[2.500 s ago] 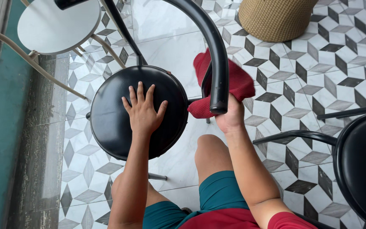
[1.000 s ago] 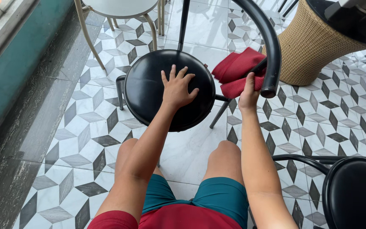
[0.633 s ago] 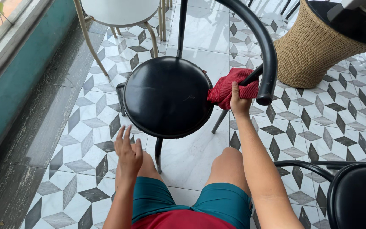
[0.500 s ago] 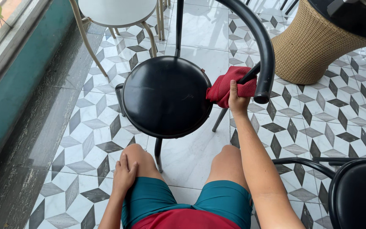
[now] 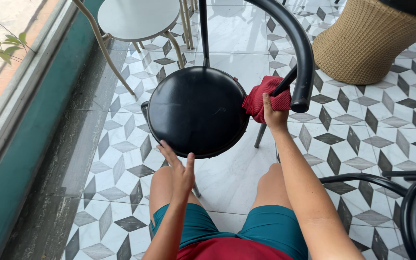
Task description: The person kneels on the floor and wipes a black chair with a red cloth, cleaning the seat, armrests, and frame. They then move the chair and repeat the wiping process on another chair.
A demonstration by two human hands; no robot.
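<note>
No packages, labels, signs or screens anywhere in my view.
</note>
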